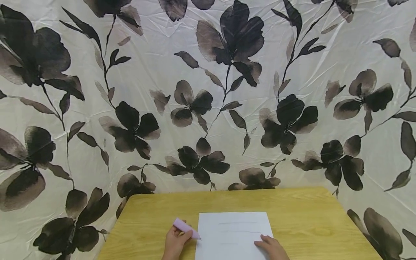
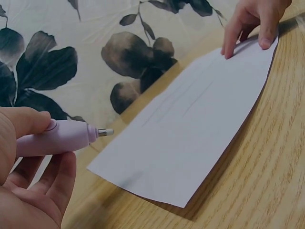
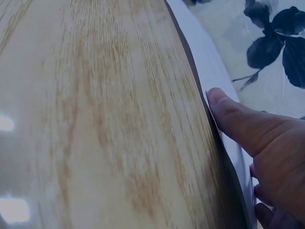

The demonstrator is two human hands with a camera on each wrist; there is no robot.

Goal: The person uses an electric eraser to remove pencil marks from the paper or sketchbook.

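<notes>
The left hand (image 1: 175,241) pinches a lilac, pen-shaped tool (image 1: 184,226) between its thumb (image 2: 31,120) on top and the fingers beneath. The tool is held up by the left edge of a sheet of white paper (image 1: 224,251), slanting down toward it; its slim metal tip (image 2: 106,132) (a small pale end pokes out of it) sits apart from the sheet, and a soft shadow falls on the paper close by. Several faint lines (image 1: 238,232) run across the sheet, roughly side by side. On the paper's right side, the right hand (image 1: 273,248) rests its thumb and fingertips on the surface, not clenched, and a dark strip of shadow runs along the edge there. Underneath is a yellowish wood-grain table (image 1: 308,216) with rounded far corners, and behind it a pale, creased cloth (image 1: 146,83) printed with big dark flowers, leaves and thin stems.
</notes>
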